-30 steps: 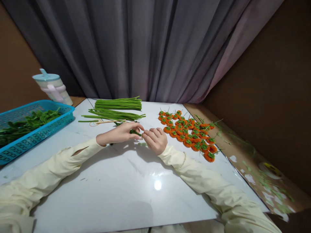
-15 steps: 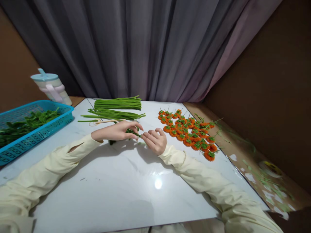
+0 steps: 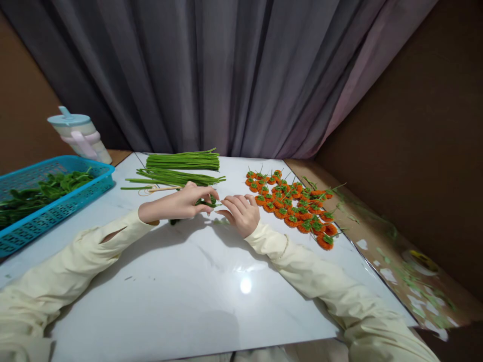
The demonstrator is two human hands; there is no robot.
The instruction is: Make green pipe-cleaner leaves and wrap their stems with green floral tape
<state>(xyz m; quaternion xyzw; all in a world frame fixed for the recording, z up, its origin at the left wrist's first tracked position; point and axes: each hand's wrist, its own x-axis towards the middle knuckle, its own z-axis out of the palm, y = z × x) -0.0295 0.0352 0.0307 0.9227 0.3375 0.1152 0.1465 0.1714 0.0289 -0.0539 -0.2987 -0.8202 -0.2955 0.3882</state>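
In the head view, my left hand [image 3: 179, 201] is closed around a dark green twisted pipe-cleaner piece [image 3: 207, 202], whose thin end points right. Part of that piece is hidden behind my fingers, and a dark green bit shows below my palm. Just right of it is my right hand [image 3: 243, 213], thumb and fingers apart close to the thin end. I see nothing gripped in it. Behind my left hand lie two bundles of bright green pipe cleaners [image 3: 183, 161], with a thin tan stick [image 3: 165, 189] in front of them.
Many small orange fuzzy pieces with green tops [image 3: 281, 212] cover the table's right side. On the left are a blue basket [image 3: 71, 201] of green leaf-like pieces and a lidded tumbler [image 3: 77, 133]. Scraps and a tape roll [image 3: 420, 262] lie beyond the right edge.
My right thumb and fingers have spread apart and drawn slightly away from the green piece's end. My left hand has shifted a little up and left, keeping hold of the piece.
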